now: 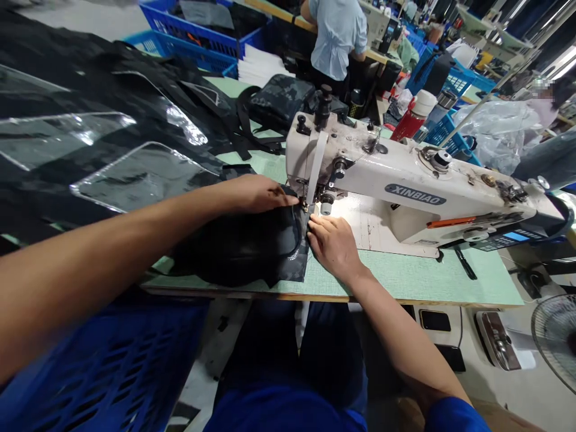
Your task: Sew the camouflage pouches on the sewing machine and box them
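While feeding a black fabric piece [238,246] under the presser foot [309,207] of a white XINBIAO sewing machine [405,186]: stitching at the needle, by the look of it, with the cloth lying just left of the machine's head on the green-topped table [396,276]. Left hand [256,195] laid flat over the cloth, fingers together, pressing rather than gripping; right hand [333,246] narrowly curled, fingertips pinning the cloth's edge down just in front of the foot, nothing pinched. Next move judged to call for a slow, even feed, both hands keeping the layers aligned along the seam. Behind the machine, a blue plastic crate [252,36] heaped with dark folded fabric [202,12]; in front of the machine and to its left, beneath the left arm, a slotted blue crate [103,372], its contents out of view.
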Demonstrator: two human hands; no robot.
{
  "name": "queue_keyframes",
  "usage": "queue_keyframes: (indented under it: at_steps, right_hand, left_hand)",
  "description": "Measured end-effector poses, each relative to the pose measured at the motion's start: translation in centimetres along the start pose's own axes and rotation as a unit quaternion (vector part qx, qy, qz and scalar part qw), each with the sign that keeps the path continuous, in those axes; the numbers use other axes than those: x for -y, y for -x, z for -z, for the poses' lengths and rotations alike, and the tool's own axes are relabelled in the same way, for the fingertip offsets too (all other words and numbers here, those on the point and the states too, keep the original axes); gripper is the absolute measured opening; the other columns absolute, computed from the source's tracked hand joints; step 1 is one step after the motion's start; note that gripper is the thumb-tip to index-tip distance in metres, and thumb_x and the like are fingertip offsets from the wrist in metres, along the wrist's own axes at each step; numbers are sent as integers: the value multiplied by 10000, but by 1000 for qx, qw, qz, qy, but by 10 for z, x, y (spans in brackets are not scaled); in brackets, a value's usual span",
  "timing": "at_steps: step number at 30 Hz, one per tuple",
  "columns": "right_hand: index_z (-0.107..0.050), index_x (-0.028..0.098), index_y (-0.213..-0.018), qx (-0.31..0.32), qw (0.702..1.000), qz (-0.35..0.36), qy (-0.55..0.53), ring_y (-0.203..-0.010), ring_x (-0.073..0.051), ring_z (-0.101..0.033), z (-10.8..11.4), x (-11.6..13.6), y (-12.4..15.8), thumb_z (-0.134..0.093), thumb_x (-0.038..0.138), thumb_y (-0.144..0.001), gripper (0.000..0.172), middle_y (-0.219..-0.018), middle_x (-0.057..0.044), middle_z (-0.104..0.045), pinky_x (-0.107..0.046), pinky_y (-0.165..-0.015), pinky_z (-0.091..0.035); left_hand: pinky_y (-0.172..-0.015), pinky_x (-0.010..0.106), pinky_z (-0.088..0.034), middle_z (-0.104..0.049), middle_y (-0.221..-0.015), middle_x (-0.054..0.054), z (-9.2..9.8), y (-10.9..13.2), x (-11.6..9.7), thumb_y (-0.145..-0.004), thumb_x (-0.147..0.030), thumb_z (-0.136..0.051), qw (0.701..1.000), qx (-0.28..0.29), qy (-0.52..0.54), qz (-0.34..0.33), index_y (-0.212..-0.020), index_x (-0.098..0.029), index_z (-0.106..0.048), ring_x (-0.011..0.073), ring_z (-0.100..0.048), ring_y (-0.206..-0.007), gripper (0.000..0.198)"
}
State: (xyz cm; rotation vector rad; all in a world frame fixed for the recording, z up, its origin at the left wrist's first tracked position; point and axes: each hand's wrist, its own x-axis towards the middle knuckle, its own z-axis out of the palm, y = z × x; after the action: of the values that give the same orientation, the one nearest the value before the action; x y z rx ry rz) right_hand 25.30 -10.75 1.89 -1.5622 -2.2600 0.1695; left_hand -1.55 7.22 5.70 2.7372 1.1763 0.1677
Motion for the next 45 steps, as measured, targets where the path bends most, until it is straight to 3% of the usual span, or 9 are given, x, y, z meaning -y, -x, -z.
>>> queue_keyframes:
  at_steps: [5, 10, 14, 18, 24, 29, 31, 34, 45]
  right_hand:
    - [-792, 246, -1592, -65, 998, 0, 12, -1642, -402, -698, -15, 14, 52, -590, 337, -1273, 388, -1702, -154, -794, -662, -1360, -549]
    - [-821, 250, -1533, -101, 995, 1, 18, -1605, -411, -742, -26, 19, 63, -548, 336, -1274, 386, -1647, -160, -828, -671, -1338, -587]
    - [-815, 254, -1548, -103, 994, 6, 27, -1600, -416, -750, -28, 18, 60, -536, 351, -1275, 401, -1659, -155, -822, -681, -1322, -606]
    - [-811, 278, -1571, -109, 994, 9, 25, -1597, -409, -753, -32, 16, 61, -543, 362, -1273, 410, -1650, -152, -827, -679, -1332, -603]
    - [-824, 249, -1549, -105, 994, 4, 25, -1587, -418, -763, -27, 16, 60, -574, 337, -1266, 388, -1657, -161, -822, -688, -1328, -618]
    - [-856, 256, -1541, -72, 995, 74, -17, -1596, -368, -767, -12, 19, 61, -644, 298, -1258, 356, -1634, -145, -840, -632, -1379, -617]
    - [-877, 272, -1519, -41, 993, 107, -31, -1564, -339, -793, -8, 21, 62, -686, 318, -1257, 328, -1598, -122, -864, -590, -1383, -628]
    - [-891, 273, -1499, -18, 993, 114, -38, -1526, -317, -821, -4, 22, 62, -726, 294, -1244, 305, -1564, -114, -882, -551, -1378, -640]
    - [-888, 264, -1463, -8, 996, 77, -33, -1559, -290, -799, -5, 28, 62, -687, 264, -1262, 285, -1555, -106, -886, -531, -1398, -611]
  left_hand:
    - [-1226, 695, -542, -634, -1785, 297, 63, 111, 33, -1281, -613, -385, 946, -124, -177, 241, -1607, -91, -717, 504, -650, -1538, 700]
    - [-1187, 683, -499, -699, -1632, 392, 68, 168, 78, -1202, -828, -327, 898, -84, -228, 367, -1602, 2, -644, 584, -626, -1505, 975]
    - [-1128, 589, -495, -815, -1414, 196, 71, 165, 89, -1211, -814, -232, 921, -78, -185, 334, -1483, -182, -735, 445, -666, -1325, 852]
    - [-1091, 592, -533, -786, -1381, 157, 120, 150, 100, -1234, -748, -130, 914, -109, -185, 343, -1495, -227, -756, 398, -648, -1260, 855]
    - [-1415, 871, -236, -358, -1882, 440, 204, 104, 109, -1169, -968, -256, 871, -283, -184, 356, -1797, 179, -324, 606, -383, -1736, 1309]
    - [-1308, 556, -558, -775, -1631, 185, 133, 72, 4, -1224, -883, -325, 990, -97, -97, 9, -1584, -150, -759, 386, -725, -1542, 925]
    - [-1237, 477, -617, -873, -1470, 101, 85, 73, -49, -1187, -822, -562, 989, 20, -52, -136, -1485, -297, -836, 341, -811, -1429, 662]
    - [-1415, 562, -495, -821, -1637, 109, 35, 76, -92, -1001, -681, -907, 970, 44, -29, -237, -1540, -367, -822, 413, -682, -1650, 629]
    - [-1313, 469, -608, -824, -1623, 98, 1, 64, -27, -1135, -572, -615, 989, 20, 58, -138, -1479, -317, -807, 333, -732, -1610, 470]
